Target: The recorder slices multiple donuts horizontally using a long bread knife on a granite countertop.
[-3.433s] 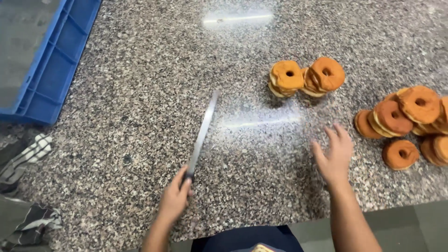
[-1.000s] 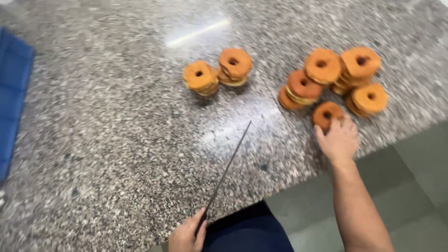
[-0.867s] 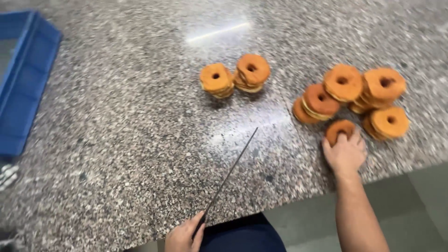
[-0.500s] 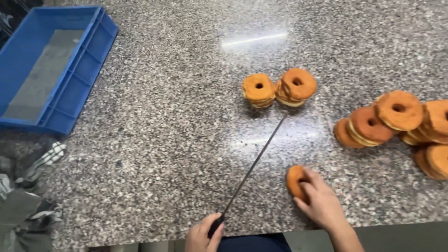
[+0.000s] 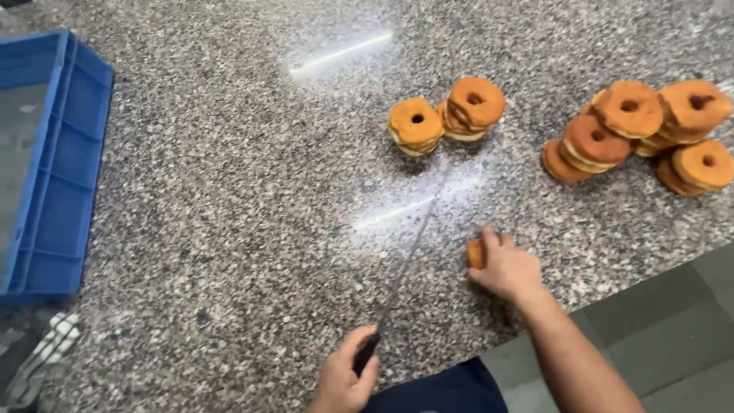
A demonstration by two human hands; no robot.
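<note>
Head view, looking down on a speckled granite counter (image 5: 229, 214). The left hand (image 5: 342, 378) is sitting at the near edge of the counter, fingers curling tight around the dark handle of a long knife (image 5: 405, 264). The thin blade is lying low over the stone and pointing up and right, its tip blurring out near the stacked doughnuts. The right hand (image 5: 506, 268) is resting palm-down on the counter just right of the blade, fingers pressed together and cupping over a single doughnut (image 5: 476, 253); only the orange left edge of it is showing, the rest is hidden under the hand. The doughnut is sitting on the counter, near the front edge, just beside the blade but not clearly touching it.

Farther back, a small pair of stacks (image 5: 447, 115) of ring doughnuts is standing mid-counter, two piles touching each other. A bigger pile (image 5: 642, 130) of doughnuts is sitting at the right, several stacks leaning into one another, well apart from the right hand. A blue plastic crate (image 5: 65, 164) is lying at the left edge of the counter. A striped cloth (image 5: 50, 348) is showing low left, below the crate. Ceiling light is glaring in streaks on the stone.
</note>
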